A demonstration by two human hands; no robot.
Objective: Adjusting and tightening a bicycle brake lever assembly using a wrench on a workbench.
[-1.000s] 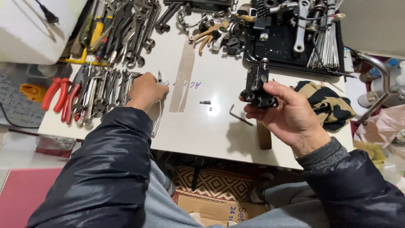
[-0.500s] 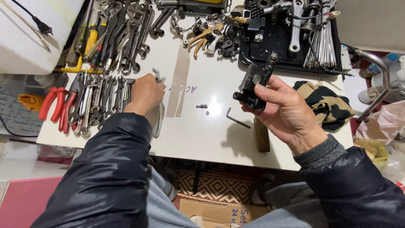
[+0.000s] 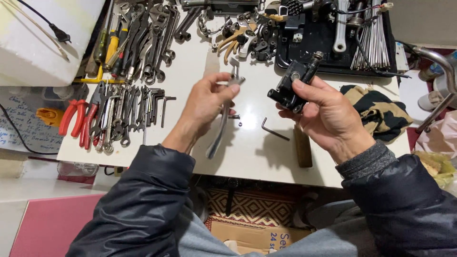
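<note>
I see my left hand [image 3: 207,102] raised over the white counter [image 3: 190,62], fingers closed around a long silver lever [image 3: 220,128] that hangs down toward the counter's front edge. My right hand [image 3: 326,116] grips a black metal part [image 3: 291,85] just beside it, held above a hex key [image 3: 274,129]. Rows of wrenches [image 3: 128,112] lie to the left, near red pliers [image 3: 76,119].

Bare white tabletop [image 3: 266,157] between my hands, only hex key [image 3: 274,129] and small screw [image 3: 233,116] there. Wrench rows [image 3: 128,112] crowd left; black tray [image 3: 328,35] blocks far side; cloth [image 3: 376,112] right.
</note>
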